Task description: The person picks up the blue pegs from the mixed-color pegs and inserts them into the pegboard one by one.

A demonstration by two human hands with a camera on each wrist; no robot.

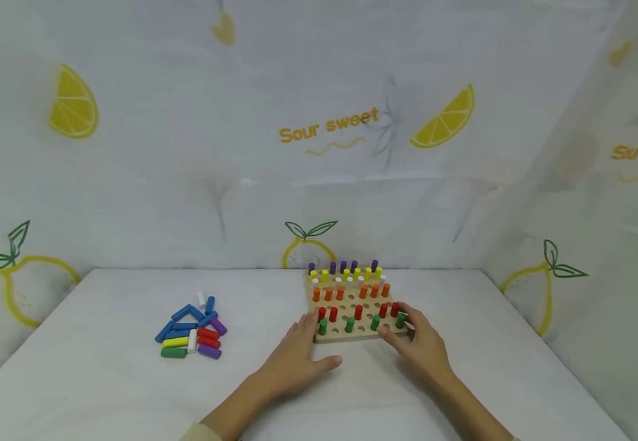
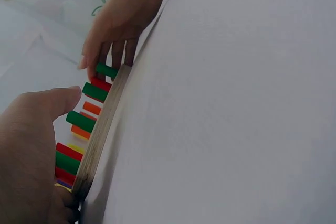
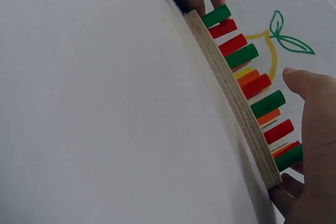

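Observation:
A wooden pegboard (image 1: pixel 363 335) lies on the table, with rows of green, red, orange, white, yellow and purple pegs standing in its holes. Along its left side rests my left hand (image 1: pixel 296 358), fingers stretched forward and thumb spread out in front of the board. My right hand (image 1: pixel 420 348) is at the right side; its fingers reach along the edge by the end green peg (image 1: pixel 400 320), while the thumb points at the front corner. In the right wrist view, that thumb (image 3: pixel 299 80) stands apart from the pegs. Bare holes show between several pegs.
On the left of the white table (image 1: pixel 104 392) lies a loose group of pegs: several blue pegs (image 1: pixel 185 326), plus red, purple, white, a yellow peg (image 1: pixel 176 342) and a green peg (image 1: pixel 174 353). Behind the table hangs a white lemon-print sheet (image 1: pixel 187 184).

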